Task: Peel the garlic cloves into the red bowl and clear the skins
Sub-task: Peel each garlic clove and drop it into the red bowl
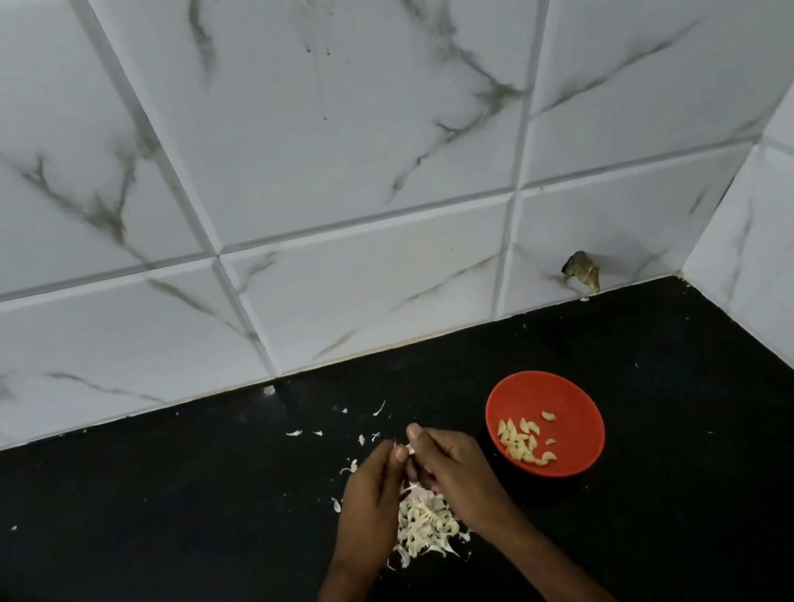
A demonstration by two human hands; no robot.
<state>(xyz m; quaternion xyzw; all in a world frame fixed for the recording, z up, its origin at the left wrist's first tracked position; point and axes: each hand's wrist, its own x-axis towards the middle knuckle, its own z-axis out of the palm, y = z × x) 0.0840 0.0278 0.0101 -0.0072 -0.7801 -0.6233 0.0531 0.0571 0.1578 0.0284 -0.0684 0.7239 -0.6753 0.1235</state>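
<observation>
Above the skins point(427, 522), both hands point(369, 503) point(455, 468) pinch one garlic clove point(410, 449), beside the red bowl point(575, 402).

No legible text, label, brand, number or sign in view: none on the red bowl point(565, 393), the marbled wall tiles point(356, 125) or the black tabletop point(163, 546).
</observation>
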